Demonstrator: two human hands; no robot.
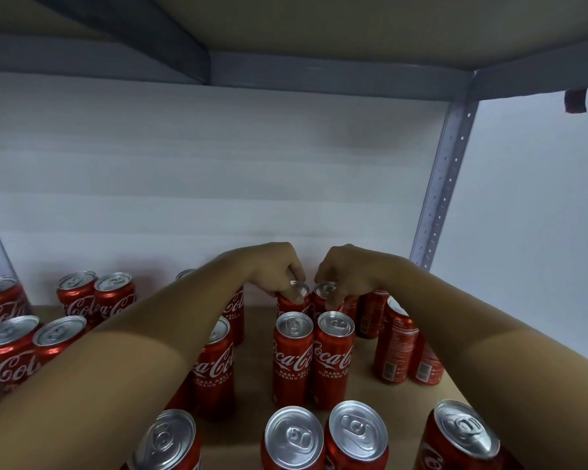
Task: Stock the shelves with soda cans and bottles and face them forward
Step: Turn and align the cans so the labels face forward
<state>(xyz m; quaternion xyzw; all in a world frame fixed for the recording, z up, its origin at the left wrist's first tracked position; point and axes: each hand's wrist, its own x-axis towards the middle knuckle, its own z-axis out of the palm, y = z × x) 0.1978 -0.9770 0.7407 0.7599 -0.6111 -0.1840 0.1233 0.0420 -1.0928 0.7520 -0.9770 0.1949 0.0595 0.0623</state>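
Shop stockroom or store shelving, slotted grey metal upright (pixel 443 171), board shelf (pixel 364 395), rows of red cola cans (pixel 292 357), plain white wall (pixel 184 164)

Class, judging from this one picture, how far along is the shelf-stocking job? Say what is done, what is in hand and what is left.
Done: many red cans stand upright on the shelf, and the middle pair shows its logo forward. In hand: the left hand and right hand each grip the top of a back-row can. Left: the cans at right show their fine-print side and need turning. No bottles are visible.
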